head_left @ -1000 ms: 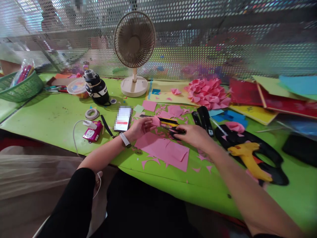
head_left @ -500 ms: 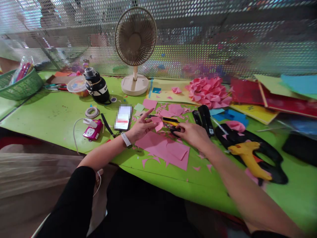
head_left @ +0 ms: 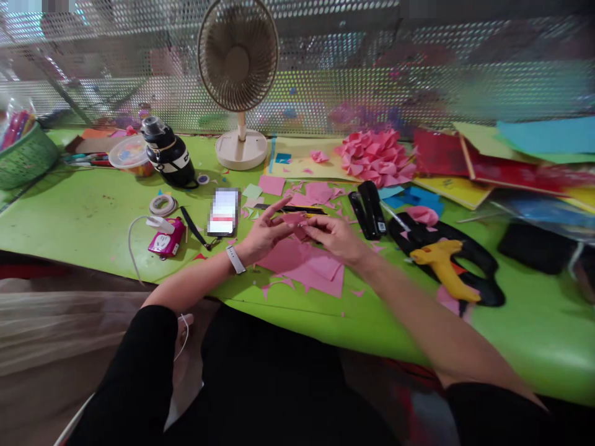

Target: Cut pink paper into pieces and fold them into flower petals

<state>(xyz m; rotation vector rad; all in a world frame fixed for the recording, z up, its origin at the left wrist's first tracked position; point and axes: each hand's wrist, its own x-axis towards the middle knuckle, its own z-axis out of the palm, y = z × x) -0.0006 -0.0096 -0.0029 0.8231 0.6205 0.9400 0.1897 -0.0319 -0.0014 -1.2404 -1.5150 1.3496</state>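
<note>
My left hand (head_left: 264, 232) and my right hand (head_left: 335, 237) meet over the green table (head_left: 93, 217), both pinching a small pink paper piece (head_left: 295, 218) between them. Just below lie flat pink paper sheets (head_left: 309, 265) with cut scraps around. A yellow-and-black utility knife (head_left: 297, 209) rests just beyond my fingers. A white watch sits on my left wrist.
A phone (head_left: 223, 212), pink device with cable (head_left: 163, 243), tape roll (head_left: 162, 204), black bottle (head_left: 168, 155) and fan (head_left: 239, 80) stand left and back. Black staplers (head_left: 367, 209), a yellow glue gun (head_left: 441, 266), a pink paper flower ball (head_left: 375, 156) and coloured card sheets (head_left: 488, 167) lie right.
My right hand let go of the black scissors and moved left to join the left hand on the pink piece. The camera view shifted slightly right and down.
</note>
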